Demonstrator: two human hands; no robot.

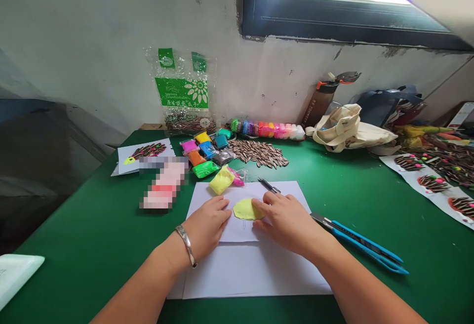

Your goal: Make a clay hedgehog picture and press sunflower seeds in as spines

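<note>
My right hand (279, 218) has its fingers on the yellow clay (245, 209), pressed flat on the paper (237, 233) and not grasped. My left hand (209, 225) rests on the paper just beside it, fingers loosely bent, clenching nothing. Beyond lie the clay packets (207, 151) and the seeds (259, 153); the scissors (365, 245) sit to the right.

The bench (111, 235) is deep green from where I stand, and the paper (222, 274) on it plain white. The flattened clay (245, 209) is pale yellow. Small clay packets (206, 151) show pink, yellow, blue, orange, teal, grey and bright green. The seed bag (182, 92) is clear, with a white petal pattern on green. The seeds (259, 153) are striped dark and light, the scissors (366, 245) blue and black.
</note>
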